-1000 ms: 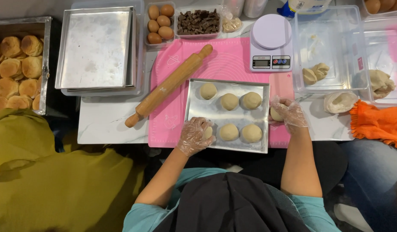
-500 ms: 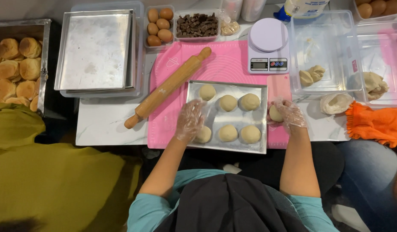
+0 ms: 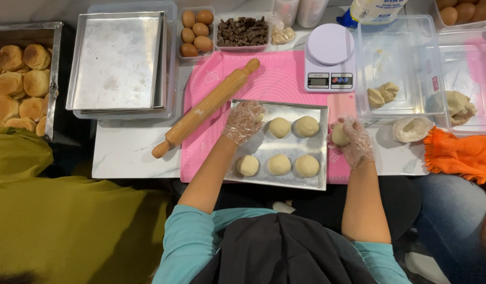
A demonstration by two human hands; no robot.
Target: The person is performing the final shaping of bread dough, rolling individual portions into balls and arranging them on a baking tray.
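Moved up the tray (image 3: 320,109), left hand (image 3: 243,121) covers a dough ball, grip unclear; right hand (image 3: 353,141) cups another (image 3: 339,134)

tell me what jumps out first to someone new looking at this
The bright pink mat at centre, with a metal tray of pale dough balls on it. The gloved left hand reaches over the tray's far left corner, and the gloved right hand cups a dough ball beside its right edge. A wooden rolling pin lies diagonally at left.
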